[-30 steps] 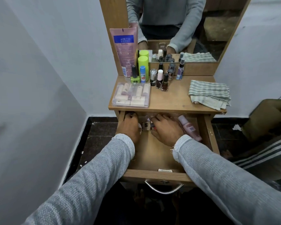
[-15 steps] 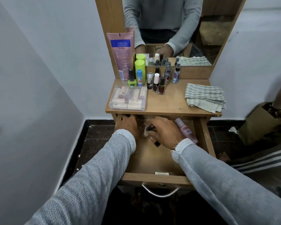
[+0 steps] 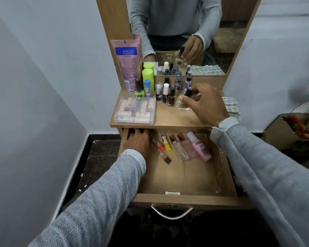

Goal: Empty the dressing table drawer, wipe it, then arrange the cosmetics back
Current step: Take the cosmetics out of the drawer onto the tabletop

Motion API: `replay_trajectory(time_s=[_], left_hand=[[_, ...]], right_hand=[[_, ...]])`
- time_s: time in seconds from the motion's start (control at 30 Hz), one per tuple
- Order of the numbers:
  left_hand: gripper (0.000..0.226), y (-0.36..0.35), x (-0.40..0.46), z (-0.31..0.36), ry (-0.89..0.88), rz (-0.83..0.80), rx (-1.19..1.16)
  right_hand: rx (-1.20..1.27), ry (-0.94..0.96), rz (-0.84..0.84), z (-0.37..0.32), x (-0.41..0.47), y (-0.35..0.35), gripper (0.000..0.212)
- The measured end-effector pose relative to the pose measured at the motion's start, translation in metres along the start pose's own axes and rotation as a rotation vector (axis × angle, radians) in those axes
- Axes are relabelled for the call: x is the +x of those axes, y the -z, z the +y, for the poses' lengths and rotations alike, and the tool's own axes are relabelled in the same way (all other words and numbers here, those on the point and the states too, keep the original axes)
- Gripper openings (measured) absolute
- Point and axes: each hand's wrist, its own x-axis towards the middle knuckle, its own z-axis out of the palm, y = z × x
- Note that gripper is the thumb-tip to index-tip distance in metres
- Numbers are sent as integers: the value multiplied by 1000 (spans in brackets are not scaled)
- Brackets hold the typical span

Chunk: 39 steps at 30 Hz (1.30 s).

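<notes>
Open drawer (image 3: 182,179) lying at lower centre with several cosmetics (image 3: 184,147) at its far end, left hand (image 3: 136,141) resting there, grip unclear, right hand (image 3: 206,102) pinching a dark-capped clear bottle (image 3: 184,102) over the tabletop (image 3: 175,116) at centre right

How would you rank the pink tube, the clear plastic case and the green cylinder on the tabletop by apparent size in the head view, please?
1. Pink tube and clear plastic case: look alike, so unranked.
2. Green cylinder: clearly smallest.
</notes>
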Motion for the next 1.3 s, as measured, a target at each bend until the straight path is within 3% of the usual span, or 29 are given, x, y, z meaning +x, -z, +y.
replay_trajectory(time_s=[0.2, 0.43, 0.77, 1.03, 1.17, 1.3], left_hand=[[47, 4, -2, -3, -13, 28, 43], [42, 2, 6, -3, 14, -135, -95], [32, 2, -6, -6, -54, -98, -118], [61, 32, -47, -3, -205, 5, -149], [49, 59, -65, 4, -254, 102, -122], [30, 91, -49, 11, -286, 244, -266]], right_hand=[[-115, -25, 1, 12, 30, -21, 27], [-105, -73, 21, 19, 44, -35, 24], [-82, -72, 85, 20, 36, -36, 34], [-11, -48, 229, 8, 23, -24, 41], [9, -16, 252, 4, 16, -20, 39], [32, 4, 258, 2, 9, -20, 38]])
